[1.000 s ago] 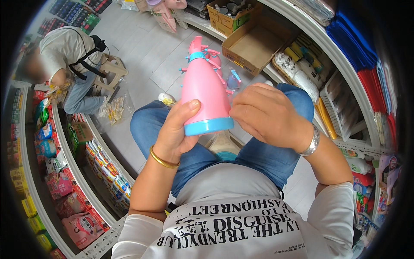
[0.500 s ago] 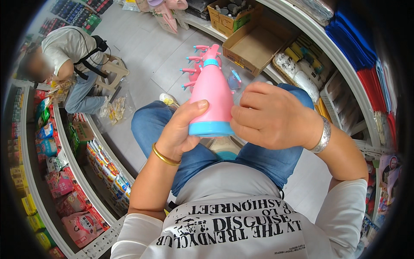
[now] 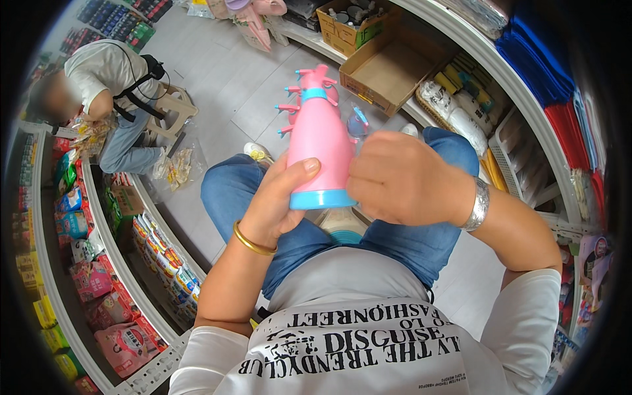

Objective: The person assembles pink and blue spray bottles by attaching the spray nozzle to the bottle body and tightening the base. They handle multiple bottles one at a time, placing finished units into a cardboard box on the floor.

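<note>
Pink bottle [image 3: 322, 148] in left hand [image 3: 273, 197], half-hiding spray bottles [image 3: 293, 119], cardboard box [image 3: 368, 92] beyond

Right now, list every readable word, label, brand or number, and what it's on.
Wording not copied, only located.
White shirt: bold black lettering, upside down, readable; smallest line too small.
Pink package: printed label, too blurred to read.
Yellow-brown box: short marking on green; rest too small.
Pink bottle: no print visible.
</note>
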{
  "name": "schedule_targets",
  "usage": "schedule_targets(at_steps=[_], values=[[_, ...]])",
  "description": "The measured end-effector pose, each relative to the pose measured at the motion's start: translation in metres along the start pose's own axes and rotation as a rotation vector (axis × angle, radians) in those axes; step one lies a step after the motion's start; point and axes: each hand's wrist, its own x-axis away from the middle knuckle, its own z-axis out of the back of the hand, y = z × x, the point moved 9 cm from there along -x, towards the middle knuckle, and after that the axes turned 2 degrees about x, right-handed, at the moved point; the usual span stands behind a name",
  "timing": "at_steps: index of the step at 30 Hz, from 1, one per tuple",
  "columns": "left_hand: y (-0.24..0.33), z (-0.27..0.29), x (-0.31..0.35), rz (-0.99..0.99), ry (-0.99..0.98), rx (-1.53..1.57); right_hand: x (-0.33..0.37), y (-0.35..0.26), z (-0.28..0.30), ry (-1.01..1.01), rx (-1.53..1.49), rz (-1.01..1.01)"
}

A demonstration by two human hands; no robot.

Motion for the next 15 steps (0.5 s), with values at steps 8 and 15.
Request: schedule_targets(at_steps=[8, 15], values=[[0.045, 0.011, 0.02, -0.639, 0.209, -0.634, 0.026, 0.044, -0.022, 0.185, -0.459, -0.699], [0.051, 0.002, 0.037, -0.984, 0.139, -1.075, 0.063, 0.059, -0.08, 0.362, -1.24, -1.284]])
